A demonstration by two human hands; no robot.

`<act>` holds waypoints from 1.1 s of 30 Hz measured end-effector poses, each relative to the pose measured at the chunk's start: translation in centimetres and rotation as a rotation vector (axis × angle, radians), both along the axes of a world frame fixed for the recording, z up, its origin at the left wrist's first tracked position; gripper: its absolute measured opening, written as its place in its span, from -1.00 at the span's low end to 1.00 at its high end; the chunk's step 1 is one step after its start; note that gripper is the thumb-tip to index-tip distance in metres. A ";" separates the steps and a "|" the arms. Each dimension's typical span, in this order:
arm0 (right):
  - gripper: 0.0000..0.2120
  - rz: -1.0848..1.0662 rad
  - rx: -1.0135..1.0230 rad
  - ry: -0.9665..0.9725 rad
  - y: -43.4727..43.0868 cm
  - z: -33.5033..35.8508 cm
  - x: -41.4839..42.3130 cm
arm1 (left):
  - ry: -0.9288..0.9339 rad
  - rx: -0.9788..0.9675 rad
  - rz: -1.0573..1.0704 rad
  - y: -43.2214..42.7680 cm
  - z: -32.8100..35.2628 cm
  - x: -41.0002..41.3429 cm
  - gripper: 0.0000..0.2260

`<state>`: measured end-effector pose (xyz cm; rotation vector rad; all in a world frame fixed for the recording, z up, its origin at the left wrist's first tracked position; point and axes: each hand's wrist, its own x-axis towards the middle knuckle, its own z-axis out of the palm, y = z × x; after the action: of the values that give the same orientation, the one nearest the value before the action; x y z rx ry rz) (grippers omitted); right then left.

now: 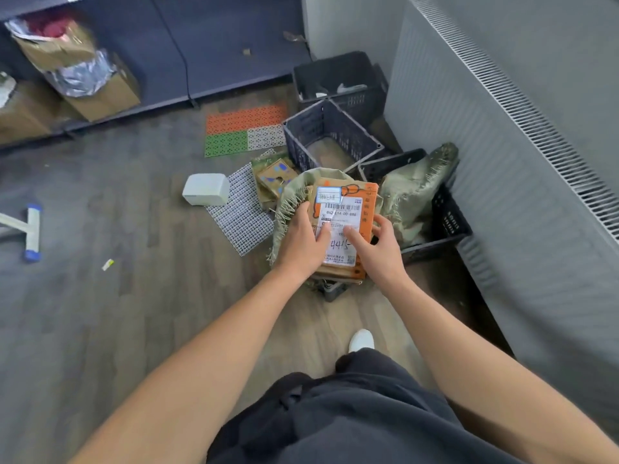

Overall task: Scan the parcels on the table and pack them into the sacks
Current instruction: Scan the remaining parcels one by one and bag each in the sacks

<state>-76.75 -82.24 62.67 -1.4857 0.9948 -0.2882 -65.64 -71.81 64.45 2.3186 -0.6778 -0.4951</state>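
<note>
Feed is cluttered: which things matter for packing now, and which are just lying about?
Job: parcel, both hands on it; left hand; right hand; green sack; second sack.

Lying about: white box; mesh mat; empty crate; squeegee.

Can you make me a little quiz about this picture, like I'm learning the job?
1. True or false: both hands are on the parcel.
2. What is the parcel going into? A) sack B) white box C) empty crate
3. Fill in: the other sack lies to the parcel's ____.

Key:
1. True. The left hand and right hand both press on its label.
2. A
3. right
</note>
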 end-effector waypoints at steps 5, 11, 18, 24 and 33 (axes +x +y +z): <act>-0.39 -0.021 0.015 0.061 -2.5 -2.1 2.6 | 0.036 0.033 0.000 -2.6 -2.9 2.4 -0.48; -0.41 -0.080 0.050 0.093 -3.9 -7.7 7.9 | 0.078 0.041 0.000 -4.6 -9.4 7.1 -0.46; -0.55 -0.187 0.057 0.040 -6.1 -19.0 14.7 | 0.084 -0.025 -0.063 -6.3 -20.9 13.8 -0.40; -0.46 -0.331 -0.020 0.074 -7.2 -25.3 13.8 | 0.100 -0.028 -0.022 -3.8 -27.5 15.7 -0.51; -0.55 -0.363 -0.005 0.079 -7.2 -26.8 14.4 | -0.048 0.054 -0.077 -1.5 -30.8 16.5 -0.54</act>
<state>-62.36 -89.48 35.82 -1.3237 1.3287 -0.4941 -49.09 -73.32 33.69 2.3686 -0.7878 -0.4994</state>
